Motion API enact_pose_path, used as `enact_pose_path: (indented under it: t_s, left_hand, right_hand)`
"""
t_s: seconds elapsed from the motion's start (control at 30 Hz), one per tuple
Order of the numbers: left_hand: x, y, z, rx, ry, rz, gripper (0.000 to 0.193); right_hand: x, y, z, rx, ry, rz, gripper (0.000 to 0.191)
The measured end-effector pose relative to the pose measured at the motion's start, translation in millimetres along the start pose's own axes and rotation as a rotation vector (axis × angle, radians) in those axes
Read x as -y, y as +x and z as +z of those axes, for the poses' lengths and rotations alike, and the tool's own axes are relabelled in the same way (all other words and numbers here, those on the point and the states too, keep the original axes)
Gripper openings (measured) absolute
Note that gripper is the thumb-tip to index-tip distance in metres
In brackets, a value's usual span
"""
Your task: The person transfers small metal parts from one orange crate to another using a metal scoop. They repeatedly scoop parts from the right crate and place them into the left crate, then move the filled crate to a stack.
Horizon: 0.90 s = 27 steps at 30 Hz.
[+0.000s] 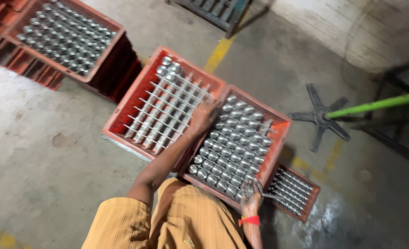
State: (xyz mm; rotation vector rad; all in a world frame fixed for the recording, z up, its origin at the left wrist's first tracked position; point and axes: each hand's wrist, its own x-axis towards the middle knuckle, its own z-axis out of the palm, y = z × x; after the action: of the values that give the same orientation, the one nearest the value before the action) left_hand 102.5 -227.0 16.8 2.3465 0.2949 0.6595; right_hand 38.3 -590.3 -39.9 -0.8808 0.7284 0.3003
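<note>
Upper left of frame: stacked red plastic crate point(104, 69) packed with shiny round-topped metal cylinders. Centre left: an orange-red plastic crate with a bare metal divider grid point(135, 99), only a few cylinders at its far corner. Left hand point(203, 116) rests on the shared rim, fingers curled; what it grips, cannot tell. Centre: a full orange-red crate of polished metal cylinders point(278, 150). Lower centre-right: right hand point(250, 196), red wristband, closed around one grey metal piece point(249, 186). Far right: a glossy green rod point(379, 104) above rough concrete.
</note>
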Motion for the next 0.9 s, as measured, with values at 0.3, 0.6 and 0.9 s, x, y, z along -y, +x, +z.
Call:
enact_pose_path:
  t_s: [0.3, 0.6, 0.9]
  left_hand:
    - [153, 55, -116, -0.064, 0.540, -0.081, 0.066]
    - [145, 38, -154, -0.142, 0.017, -0.028, 0.052]
    - [43, -106, -35, 0.212, -0.796, -0.757, 0.040]
  right_hand:
    - [-39, -9, 21, 0.035, -0.087, 0.010, 0.009]
    - [-53, -21, 20, 0.025, -0.173, 0.018, 0.011]
    - [-81, -14, 58, 0.248, -0.269, 0.029, 0.016]
